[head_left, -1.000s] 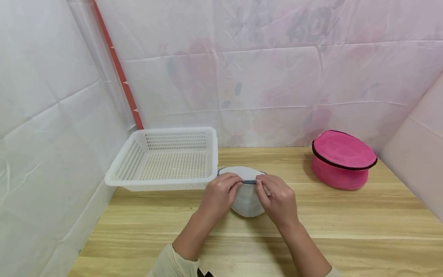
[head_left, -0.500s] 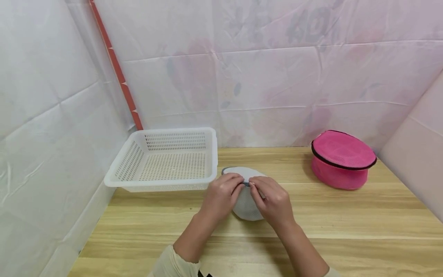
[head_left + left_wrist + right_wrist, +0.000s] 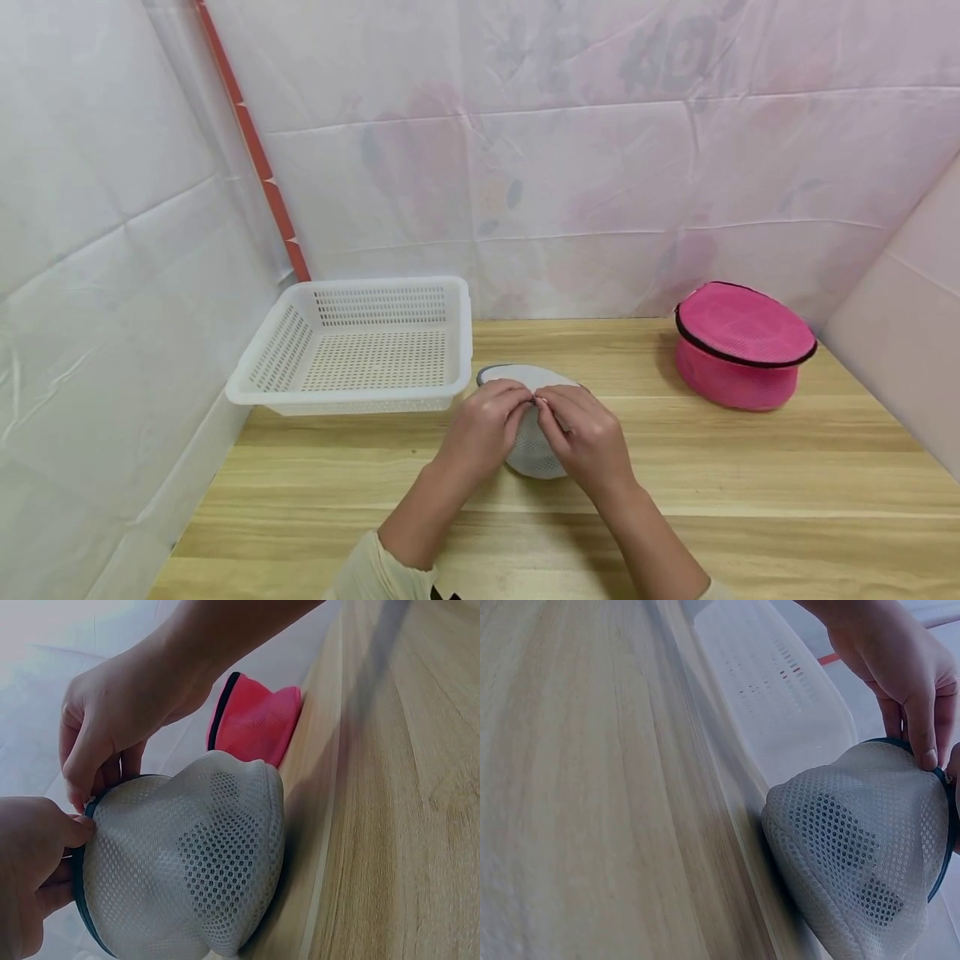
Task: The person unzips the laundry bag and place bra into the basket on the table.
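A white mesh laundry bag [image 3: 536, 454] with a dark blue-grey zipped rim stands on the table between the two hands. In the head view the left hand [image 3: 480, 425] pinches the rim on the near side. Close beside it, the right hand [image 3: 588, 433] pinches the same rim, their fingertips almost meeting. What lies between the right fingertips is too small to make out. From the left wrist, the rounded mesh wall [image 3: 180, 862] shows darker patches. The bag's lid [image 3: 517, 372] lies behind the fingers, partly hidden.
A white plastic basket [image 3: 461, 367] with slotted walls stands at the back left, close to the bag. At the back right sits a round pink mesh bag [image 3: 738, 387] with black trim. White sheeting [image 3: 585, 183] encloses the wooden table [image 3: 750, 500].
The right hand has moved left along the rim until its fingertips are close to the left hand's. The left hand has shifted only slightly. Basket and pink bag stay put.
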